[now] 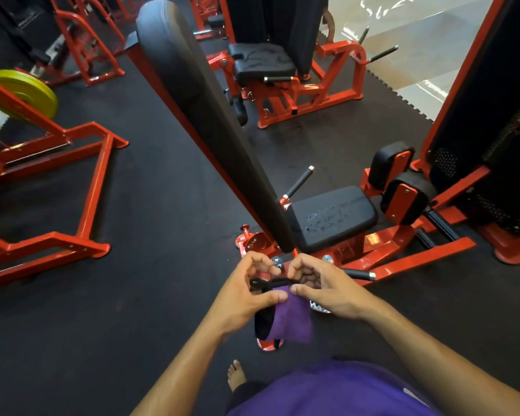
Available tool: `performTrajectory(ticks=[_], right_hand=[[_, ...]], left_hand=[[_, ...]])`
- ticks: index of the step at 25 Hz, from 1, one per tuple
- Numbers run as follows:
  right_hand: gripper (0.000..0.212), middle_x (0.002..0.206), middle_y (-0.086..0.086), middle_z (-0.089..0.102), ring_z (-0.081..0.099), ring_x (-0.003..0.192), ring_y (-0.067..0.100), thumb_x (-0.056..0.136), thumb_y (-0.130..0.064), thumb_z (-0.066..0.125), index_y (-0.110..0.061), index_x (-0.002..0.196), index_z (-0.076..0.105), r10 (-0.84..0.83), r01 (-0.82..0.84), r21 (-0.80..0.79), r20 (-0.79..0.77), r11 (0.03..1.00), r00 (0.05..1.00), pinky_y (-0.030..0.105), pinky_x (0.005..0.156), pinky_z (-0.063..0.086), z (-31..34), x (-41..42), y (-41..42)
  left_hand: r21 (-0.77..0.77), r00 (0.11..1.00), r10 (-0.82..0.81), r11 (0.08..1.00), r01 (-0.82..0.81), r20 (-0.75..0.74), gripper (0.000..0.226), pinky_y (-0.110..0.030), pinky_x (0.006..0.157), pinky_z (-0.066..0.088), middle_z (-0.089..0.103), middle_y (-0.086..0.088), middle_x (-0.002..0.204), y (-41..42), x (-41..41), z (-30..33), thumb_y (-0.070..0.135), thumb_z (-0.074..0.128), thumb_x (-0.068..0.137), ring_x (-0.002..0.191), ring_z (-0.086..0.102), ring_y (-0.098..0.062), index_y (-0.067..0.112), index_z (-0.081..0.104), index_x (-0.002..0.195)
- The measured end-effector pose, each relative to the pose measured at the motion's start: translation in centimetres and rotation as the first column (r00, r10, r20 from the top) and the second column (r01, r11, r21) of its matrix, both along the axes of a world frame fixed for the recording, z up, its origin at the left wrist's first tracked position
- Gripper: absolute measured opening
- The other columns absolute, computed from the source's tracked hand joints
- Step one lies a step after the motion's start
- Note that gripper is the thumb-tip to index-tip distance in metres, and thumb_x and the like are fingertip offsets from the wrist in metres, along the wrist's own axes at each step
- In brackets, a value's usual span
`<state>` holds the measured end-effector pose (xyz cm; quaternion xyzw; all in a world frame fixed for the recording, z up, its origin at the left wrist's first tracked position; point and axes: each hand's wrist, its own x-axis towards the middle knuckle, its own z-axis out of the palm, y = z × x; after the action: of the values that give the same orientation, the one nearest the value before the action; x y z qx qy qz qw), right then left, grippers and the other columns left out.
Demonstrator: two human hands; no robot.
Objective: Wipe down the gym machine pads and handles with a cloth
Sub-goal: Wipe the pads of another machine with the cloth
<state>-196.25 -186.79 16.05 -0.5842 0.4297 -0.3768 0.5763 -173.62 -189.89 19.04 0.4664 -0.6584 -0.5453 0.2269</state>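
Holding purple cloth (pixel 291 316) w/ both hands: left hand (pixel 246 292) and right hand (pixel 321 286) each pinch its top edge, fingers curled, cloth hanging btwn them. Just behind: machine's black seat pad (pixel 330 217), tall back pad (pixel 198 103), handle (pixel 299 181). Black floor mat (pixel 150 235).

We see both hands held together low in the head view, the left hand (pixel 246 291) and the right hand (pixel 321 288) each pinching the top edge of a purple cloth (pixel 291 318) with a black trim, which hangs down between them above the dark floor (pixel 150 223). Just beyond our hands stands a red-framed machine with a long black back pad (pixel 204 115) tilted away, a black seat pad (pixel 330 217) below it and a black handle (pixel 299 181) beside the seat. Two black leg pads (pixel 403 187) sit to the right of the seat, and a yellow weight plate (pixel 27 93) shows far left.
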Motion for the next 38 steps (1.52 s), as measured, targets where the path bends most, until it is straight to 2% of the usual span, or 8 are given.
performTrajectory(ticks=[6, 10, 14, 21, 27, 33, 36, 38], right_hand=[[0.022, 0.104, -0.008, 0.069, 0.066, 0.098, 0.009, 0.094, -0.005, 0.062, -0.020, 0.109, 0.067, -0.080, 0.071, -0.065, -0.148, 0.995, 0.986, 0.028, 0.087, 0.052, -0.1, 0.0, 1.5], [0.026, 0.096, -0.010, 0.066, 0.062, 0.089, 0.009, 0.087, -0.035, 0.077, -0.035, 0.109, 0.063, -0.100, 0.079, -0.080, -0.294, 0.994, 0.950, 0.037, 0.083, 0.055, 0.2, -0.7, 1.8], [0.024, 0.074, -0.013, 0.051, 0.045, 0.069, 0.003, 0.089, -0.035, 0.077, -0.028, 0.084, 0.055, -0.121, 0.075, -0.156, -0.312, 0.985, 0.942, 0.029, 0.066, 0.044, 1.3, -1.2, 1.7], [0.034, 0.065, 0.005, 0.054, 0.045, 0.062, 0.008, 0.085, -0.044, 0.077, -0.020, 0.078, 0.054, -0.329, 0.284, -0.190, -0.278, 0.940, 0.903, 0.040, 0.059, 0.043, 2.2, -2.4, 1.1], [0.028, 0.068, -0.010, 0.065, 0.060, 0.064, 0.002, 0.083, -0.026, 0.083, -0.022, 0.074, 0.056, -0.470, 0.428, -0.214, -0.211, 0.878, 0.857, 0.024, 0.062, 0.046, 4.2, -2.2, -0.4], [0.021, 0.097, 0.008, 0.076, 0.071, 0.092, 0.020, 0.087, -0.018, 0.078, -0.018, 0.104, 0.067, -0.450, 0.454, -0.166, 0.062, 0.876, 0.891, 0.048, 0.090, 0.056, 8.5, -1.4, -4.8], [0.027, 0.103, 0.015, 0.073, 0.067, 0.092, 0.017, 0.090, -0.036, 0.069, -0.011, 0.101, 0.069, -0.373, 0.371, -0.238, 0.041, 0.898, 0.927, 0.060, 0.088, 0.053, 11.8, -0.5, -7.0], [0.022, 0.101, 0.015, 0.072, 0.066, 0.088, 0.017, 0.095, -0.033, 0.066, -0.012, 0.101, 0.067, -0.340, 0.335, -0.306, 0.038, 0.891, 0.940, 0.057, 0.078, 0.055, 14.6, 0.2, -8.0]], left_hand=[[0.109, 0.996, 0.065, 0.992, -0.057, -0.068, 0.061, -0.041, 0.091, 0.055, 0.075, -0.007, 0.101, 3.1, -0.1, -3.2, 0.005, 0.079, 0.086, 0.094, 0.070, -0.019, 0.037, 0.046, 0.125], [-0.073, 0.998, 0.036, 0.997, -0.032, 0.059, 0.041, -0.038, 0.087, 0.054, 0.076, 0.006, 0.099, 2.6, -0.3, -2.0, 0.014, 0.076, 0.092, 0.091, 0.070, -0.012, 0.033, 0.048, 0.116], [-0.240, 0.986, -0.025, 0.969, 0.064, 0.162, 0.023, -0.038, 0.083, 0.055, 0.069, 0.012, 0.098, 1.7, -0.2, -0.9, 0.028, 0.077, 0.091, 0.092, 0.067, -0.014, 0.036, 0.061, 0.104], [-0.416, 0.946, -0.099, 0.880, 0.228, 0.310, 0.027, -0.029, 0.076, 0.051, 0.063, 0.025, 0.097, -0.1, 1.9, -1.2, 0.038, 0.081, 0.085, 0.088, 0.062, -0.003, 0.036, 0.063, 0.104], [-0.534, 0.985, 0.113, 0.845, -0.027, 0.129, 0.021, -0.025, 0.082, 0.055, 0.071, 0.017, 0.093, -3.0, 1.9, 3.0, 0.017, 0.085, 0.083, 0.091, 0.070, -0.009, 0.032, 0.073, 0.091], [-0.280, 0.917, 0.240, 0.900, -0.333, -0.320, 0.046, -0.022, 0.082, 0.056, 0.077, -0.002, 0.099, -4.8, 0.8, 7.9, 0.000, 0.084, 0.079, 0.092, 0.071, -0.011, 0.024, 0.064, 0.113], [-0.076, 0.841, 0.199, 0.959, -0.273, -0.503, 0.069, -0.027, 0.090, 0.057, 0.074, -0.007, 0.121, -5.9, 0.6, 8.5, 0.007, 0.086, 0.080, 0.109, 0.071, -0.019, 0.016, 0.052, 0.139], [-0.014, 0.867, 0.176, 0.978, -0.206, -0.465, 0.052, -0.025, 0.086, 0.057, 0.075, -0.006, 0.121, -6.2, 0.2, 7.9, 0.015, 0.082, 0.086, 0.112, 0.069, -0.023, 0.011, 0.060, 0.133]])
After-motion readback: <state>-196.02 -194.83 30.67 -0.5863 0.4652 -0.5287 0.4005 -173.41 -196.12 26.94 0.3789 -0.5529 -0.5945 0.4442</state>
